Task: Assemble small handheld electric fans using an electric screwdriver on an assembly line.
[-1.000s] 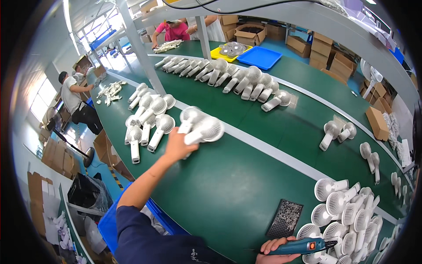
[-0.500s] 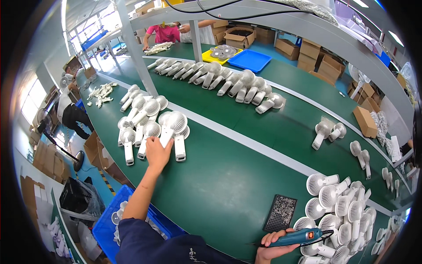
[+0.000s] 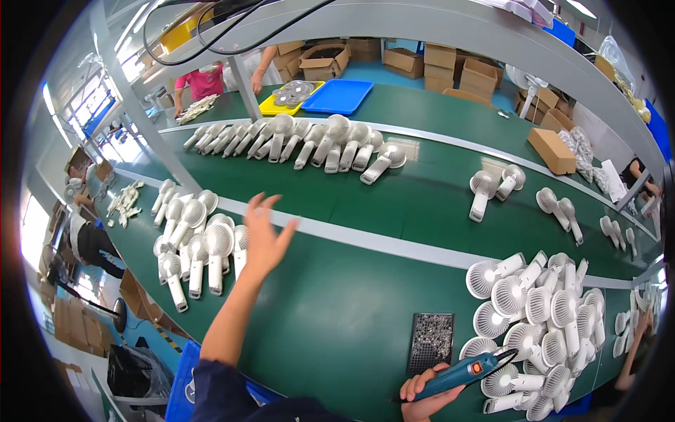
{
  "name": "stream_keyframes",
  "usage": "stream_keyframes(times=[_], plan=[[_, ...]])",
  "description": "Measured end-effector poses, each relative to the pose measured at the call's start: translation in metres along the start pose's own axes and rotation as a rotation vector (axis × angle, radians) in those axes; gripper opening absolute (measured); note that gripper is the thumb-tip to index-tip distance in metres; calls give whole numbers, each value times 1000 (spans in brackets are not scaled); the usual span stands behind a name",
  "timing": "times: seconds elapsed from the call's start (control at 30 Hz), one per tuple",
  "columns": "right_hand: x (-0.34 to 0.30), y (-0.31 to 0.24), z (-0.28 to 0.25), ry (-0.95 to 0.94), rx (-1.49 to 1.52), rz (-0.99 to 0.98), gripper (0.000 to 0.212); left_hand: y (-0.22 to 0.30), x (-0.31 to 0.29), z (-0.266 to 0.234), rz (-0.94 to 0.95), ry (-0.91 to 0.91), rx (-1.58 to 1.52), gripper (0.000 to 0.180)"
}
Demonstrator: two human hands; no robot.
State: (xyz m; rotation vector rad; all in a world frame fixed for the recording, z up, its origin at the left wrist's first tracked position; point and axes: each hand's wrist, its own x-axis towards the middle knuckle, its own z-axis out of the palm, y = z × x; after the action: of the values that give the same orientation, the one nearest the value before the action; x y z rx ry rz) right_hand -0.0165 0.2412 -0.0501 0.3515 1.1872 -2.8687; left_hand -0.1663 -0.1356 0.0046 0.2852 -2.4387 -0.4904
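Note:
My left hand (image 3: pixel 264 243) is raised over the green table with its fingers spread and nothing in it. Just left of it stands a cluster of white handheld fans (image 3: pixel 217 243), laid close together and partly overlapping. Low on the right, my right hand (image 3: pixel 430 397) grips a teal electric screwdriver (image 3: pixel 457 375), whose cord runs off its rear end. A black screw tray (image 3: pixel 432 339) full of small screws lies just beyond that hand. To the right of the screwdriver is a heaped pile of white handheld fans (image 3: pixel 538 307).
Across a pale divider strip (image 3: pixel 380 243), a row of fans (image 3: pixel 337 133) lies on the far belt. Blue (image 3: pixel 339 96) and yellow (image 3: pixel 271 107) trays are behind it. A blue bin (image 3: pixel 184 380) stands below the table's near left edge. Co-workers are at the far left and right.
My left hand has let go of a fan in the left cluster, opened and moved away from it to the right. The right hand keeps the screwdriver. The view has turned right.

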Motion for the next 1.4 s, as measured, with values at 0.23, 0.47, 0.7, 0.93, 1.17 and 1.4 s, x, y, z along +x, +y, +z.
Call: stream_keyframes(times=[0.23, 0.47, 0.7, 0.93, 1.17, 1.4], plan=[[-2, 3, 6, 43, 21, 101, 76, 44, 144, 192, -53, -180, 277, 97], [3, 6, 6, 111, 6, 118, 76, 71, 189, 214, -432, -548, 284, 119], [4, -1, -4, -74, 224, 77, 75, 114, 191, 243, -498, -391, 285, 97], [1, 6, -8, -96, 211, 124, 75, 85, 178, 246, -402, -348, 196, 47], [-2, 3, -3, -6, 46, 143, 73, 89, 97, 112, -262, -515, -44, 62], [-9, 0, 8, -76, -26, 87, 72, -24, -14, -95, -320, -167, 180, 47]])
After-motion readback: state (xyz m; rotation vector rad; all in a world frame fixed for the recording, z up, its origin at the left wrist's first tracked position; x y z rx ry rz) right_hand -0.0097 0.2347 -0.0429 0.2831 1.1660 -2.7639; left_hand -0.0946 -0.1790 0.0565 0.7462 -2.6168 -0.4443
